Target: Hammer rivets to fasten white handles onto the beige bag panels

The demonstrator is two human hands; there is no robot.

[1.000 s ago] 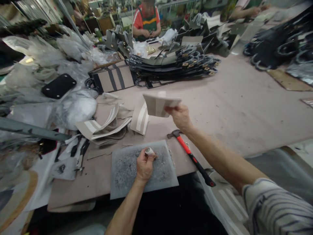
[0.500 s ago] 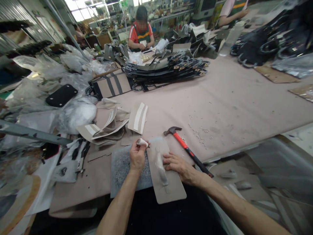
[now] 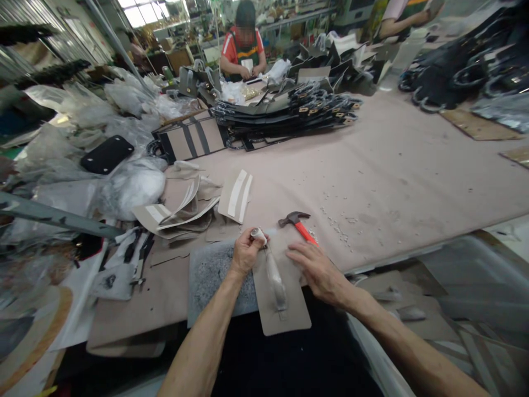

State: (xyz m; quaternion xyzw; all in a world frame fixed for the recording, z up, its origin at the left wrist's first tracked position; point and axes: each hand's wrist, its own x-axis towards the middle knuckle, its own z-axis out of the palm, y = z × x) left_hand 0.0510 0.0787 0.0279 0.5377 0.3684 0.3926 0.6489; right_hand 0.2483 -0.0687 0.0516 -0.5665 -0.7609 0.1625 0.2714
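Observation:
My left hand (image 3: 244,253) is closed round a small whitish cylindrical tool (image 3: 259,236), held upright at the top end of a tan bag panel (image 3: 285,314). The panel lies over the right part of a pitted grey cutting pad (image 3: 209,275) at the table's near edge. A pale strip (image 3: 275,278) runs down the panel's middle. My right hand (image 3: 316,270) lies flat with fingers stretched on the panel's right side, just in front of a red-handled hammer (image 3: 298,225).
Loose tan panels with white stripes (image 3: 238,196) lie beyond the pad. Plastic bags (image 3: 128,187) and scraps pile up at the left. Stacked dark bag parts (image 3: 289,113) sit further back. Other people work at the far end (image 3: 243,47). The pink table (image 3: 392,165) stretches right.
My right hand brought the tan panel down from the air and laid it on the pad, then pressed it flat. My left hand kept the small tool and moved to the panel's top.

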